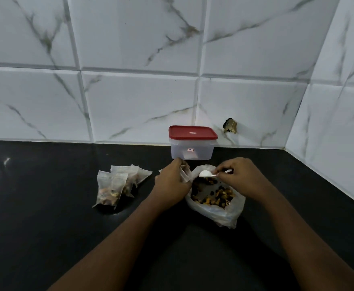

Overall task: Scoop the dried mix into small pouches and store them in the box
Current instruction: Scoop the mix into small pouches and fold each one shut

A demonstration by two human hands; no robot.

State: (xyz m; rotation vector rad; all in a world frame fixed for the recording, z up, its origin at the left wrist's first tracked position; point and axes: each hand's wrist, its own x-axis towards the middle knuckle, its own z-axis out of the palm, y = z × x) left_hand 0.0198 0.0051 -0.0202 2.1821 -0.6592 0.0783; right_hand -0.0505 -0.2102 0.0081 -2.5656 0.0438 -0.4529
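1. The black bench [46, 206] carries everything, close to the tiled wall.
2. The plastic bag [224, 213] sits under the right hand, its mouth open upward, with the dried mix [214, 196] inside. The left hand hides its left rim.
3. The box [191, 151], with its red lid [193, 132] on, stands behind both hands with its long side facing the camera.
4. Filled pouches [113, 185] lie heaped to the left, overlapping so their number is unclear.
5. The left hand [169, 181] grips a small pouch [185, 173] that is mostly hidden by its curled fingers.
6. The right hand [241, 175] pinches the white spoon [206, 174] above the bag. The spoon's long axis runs left to right, the bowl points left toward the pouch, and the fingers largely cover the handle.
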